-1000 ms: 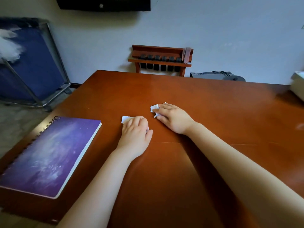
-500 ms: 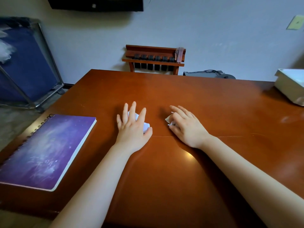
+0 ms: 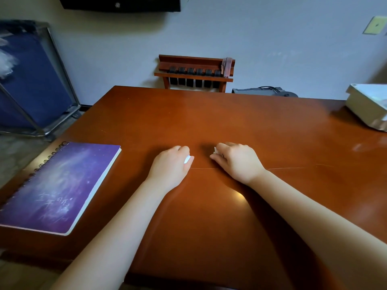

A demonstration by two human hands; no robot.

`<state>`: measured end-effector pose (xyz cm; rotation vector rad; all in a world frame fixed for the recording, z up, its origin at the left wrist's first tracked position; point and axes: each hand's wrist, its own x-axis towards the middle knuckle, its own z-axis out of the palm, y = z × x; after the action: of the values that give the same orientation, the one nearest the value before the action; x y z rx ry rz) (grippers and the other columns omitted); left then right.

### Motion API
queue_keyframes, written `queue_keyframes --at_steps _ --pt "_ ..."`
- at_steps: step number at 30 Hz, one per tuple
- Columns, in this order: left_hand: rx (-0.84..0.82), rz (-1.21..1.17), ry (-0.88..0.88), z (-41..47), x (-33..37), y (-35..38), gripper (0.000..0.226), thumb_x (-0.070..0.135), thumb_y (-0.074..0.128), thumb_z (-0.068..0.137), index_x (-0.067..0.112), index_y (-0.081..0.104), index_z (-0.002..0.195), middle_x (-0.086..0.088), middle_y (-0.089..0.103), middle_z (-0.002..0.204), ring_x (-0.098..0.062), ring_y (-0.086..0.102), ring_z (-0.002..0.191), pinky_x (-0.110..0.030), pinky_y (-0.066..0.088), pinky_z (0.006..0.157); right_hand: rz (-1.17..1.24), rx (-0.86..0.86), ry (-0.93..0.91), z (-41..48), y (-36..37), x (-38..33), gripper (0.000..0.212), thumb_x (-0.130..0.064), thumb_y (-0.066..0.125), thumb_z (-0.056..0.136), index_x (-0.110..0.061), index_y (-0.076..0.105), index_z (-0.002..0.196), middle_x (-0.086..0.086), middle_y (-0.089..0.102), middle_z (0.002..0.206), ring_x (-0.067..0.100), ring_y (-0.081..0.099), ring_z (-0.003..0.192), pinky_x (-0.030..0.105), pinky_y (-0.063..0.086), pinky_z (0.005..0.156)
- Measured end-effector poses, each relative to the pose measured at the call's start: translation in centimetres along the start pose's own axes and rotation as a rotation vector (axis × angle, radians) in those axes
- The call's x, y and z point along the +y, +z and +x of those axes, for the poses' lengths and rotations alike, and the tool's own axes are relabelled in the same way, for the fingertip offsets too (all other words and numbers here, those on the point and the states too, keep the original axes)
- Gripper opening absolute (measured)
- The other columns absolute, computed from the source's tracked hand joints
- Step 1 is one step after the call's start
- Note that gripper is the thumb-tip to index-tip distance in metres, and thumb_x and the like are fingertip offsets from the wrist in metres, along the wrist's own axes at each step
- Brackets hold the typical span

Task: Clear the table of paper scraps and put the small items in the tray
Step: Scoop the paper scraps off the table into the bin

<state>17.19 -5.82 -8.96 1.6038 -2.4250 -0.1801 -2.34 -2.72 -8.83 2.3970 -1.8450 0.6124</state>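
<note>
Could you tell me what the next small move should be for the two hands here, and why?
Probably lift both hands off the table, keeping them closed: the left hand is curled round a white paper scrap and the right hand round a second scrap, so both look gathered and ready to carry away.

Both hands are resting knuckles-up near the middle of the brown tabletop (image 3: 230, 122). The left hand (image 3: 170, 164) is curling round a white paper scrap (image 3: 187, 159); the right hand (image 3: 237, 159) is gripping another scrap (image 3: 215, 150). A purple spiral notebook (image 3: 56, 185) is lying at the left, a white tray (image 3: 364, 105) at the far right.
</note>
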Motion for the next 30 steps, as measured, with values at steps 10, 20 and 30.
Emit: queue_keyframes --at_steps 10,20,30 --pt "0.067 -0.236 -0.100 0.2 0.8 -0.1 0.022 0.037 0.043 0.094 0.024 0.044 0.076 0.001 0.049 0.072 -0.027 0.058 0.073 -0.040 0.052 0.068 0.430 0.128 0.154 0.3 -1.6 0.6 0.055 -0.038 0.054 0.094 -0.019 0.044 0.043 -0.004 0.058 0.049 0.011 0.053 0.046 0.030 0.049 0.068" --pt "0.275 -0.576 -0.022 0.3 6.5 -2.6 0.036 0.026 0.046 0.096 0.006 0.047 0.067 -0.005 0.046 0.061 -0.014 0.046 0.056 -0.019 0.034 0.052 0.777 0.368 0.466 -1.0 -5.7 2.1 0.063 -0.038 0.055 0.093 0.021 0.054 0.070 0.037 0.059 0.075 0.042 0.059 0.071 0.027 0.045 0.064" --pt "0.143 -0.656 0.066 -0.4 12.6 -2.4 0.026 0.029 0.046 0.096 0.014 0.058 0.078 0.004 0.057 0.077 -0.008 0.053 0.067 -0.008 0.040 0.058 0.885 0.519 0.631 -5.2 -8.7 4.6 0.050 -0.033 0.054 0.095 -0.001 0.047 0.058 -0.006 0.045 0.039 -0.001 0.053 0.043 0.020 0.042 0.072"
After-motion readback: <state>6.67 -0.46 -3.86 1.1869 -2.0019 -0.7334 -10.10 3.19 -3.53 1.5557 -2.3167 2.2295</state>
